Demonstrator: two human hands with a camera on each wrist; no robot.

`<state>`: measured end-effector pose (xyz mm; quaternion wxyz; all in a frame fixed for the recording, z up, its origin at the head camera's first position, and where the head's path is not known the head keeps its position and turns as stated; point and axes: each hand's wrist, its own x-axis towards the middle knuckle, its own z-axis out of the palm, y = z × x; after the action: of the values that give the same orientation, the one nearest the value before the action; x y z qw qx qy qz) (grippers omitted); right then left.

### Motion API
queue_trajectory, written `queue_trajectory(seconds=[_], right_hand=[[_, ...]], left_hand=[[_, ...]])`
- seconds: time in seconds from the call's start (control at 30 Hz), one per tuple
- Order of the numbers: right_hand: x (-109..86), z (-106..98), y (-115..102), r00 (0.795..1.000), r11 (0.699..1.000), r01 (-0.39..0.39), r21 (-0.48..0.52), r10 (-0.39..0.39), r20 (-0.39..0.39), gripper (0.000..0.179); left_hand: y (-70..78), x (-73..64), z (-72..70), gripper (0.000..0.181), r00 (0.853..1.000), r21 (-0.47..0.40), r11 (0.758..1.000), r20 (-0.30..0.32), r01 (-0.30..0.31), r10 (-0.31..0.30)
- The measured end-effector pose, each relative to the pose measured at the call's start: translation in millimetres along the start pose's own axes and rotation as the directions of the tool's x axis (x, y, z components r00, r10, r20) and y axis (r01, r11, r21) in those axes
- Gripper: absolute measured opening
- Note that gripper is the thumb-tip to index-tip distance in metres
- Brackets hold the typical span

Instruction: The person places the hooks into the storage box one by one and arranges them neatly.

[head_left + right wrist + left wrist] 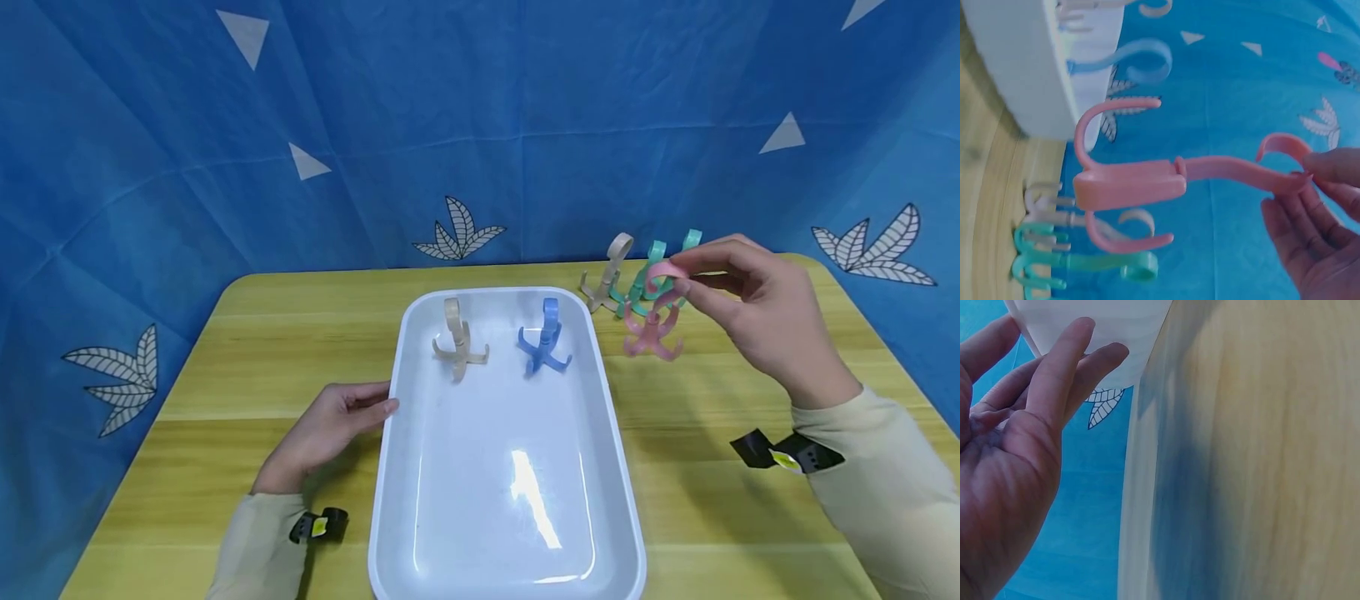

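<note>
Head view has the white tray (480, 450) on the wooden surface (217, 400), and both hands are busy around it! Left hand (326, 429) is at the tray's left side, thumb at the rim and fingers against the outer wall, pinching the edge. Over beyond the tray's right rim, the right hand (761, 304) has the pink hook (651, 335), nipping its curved top between thumb and fingers, the pronged base hanging below, clear of the surface. Right wrist view confirms it: one pink hook, lifted, its prongs pointing away from that hand.

Inside the tray, near its far end, stand two more: a beige hook (460, 350) toward the left, a blue hook (546, 340) toward the right, well apart, loops up. Just outside the tray's far right corner comes the bunch: another beige hook (602, 283) nearest the rim, then the green hooks (637, 292), close together and partly hidden behind the pink one.

Pale sleeves (892, 492) on both arms, each with a black strap (780, 454) bearing a yellow patch. And behind the tray, blue cloth (375, 92) hangs, printed with leaves and pale triangles.
</note>
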<state>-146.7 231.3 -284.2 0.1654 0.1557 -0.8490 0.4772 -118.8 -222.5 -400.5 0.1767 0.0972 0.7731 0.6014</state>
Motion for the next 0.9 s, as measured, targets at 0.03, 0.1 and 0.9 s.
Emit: queue_trajectory(seconds=[0.03,0.1,0.9], right_hand=[[-1.1,0,-2,1.0,1.0,-0.006,-0.004,0.006,0.001,0.022],[-3.7,2,-7,1.0,1.0,-0.015,-0.014,0.015,0.0,0.022],[-12.2,36,-35,0.963,0.975,0.207,0.087,-0.218,0.158,0.028]], left_hand=[[0.2,-0.2,0.2,0.046,1.0,-0.002,1.0,0.0,-0.001,0.001],[0.6,-0.6,0.6,0.046,1.0,-0.008,1.0,0.001,0.0,0.0],[1.1,0.4,1.4,0.047,1.0,-0.033,0.999,0.003,0.019,-0.019]])
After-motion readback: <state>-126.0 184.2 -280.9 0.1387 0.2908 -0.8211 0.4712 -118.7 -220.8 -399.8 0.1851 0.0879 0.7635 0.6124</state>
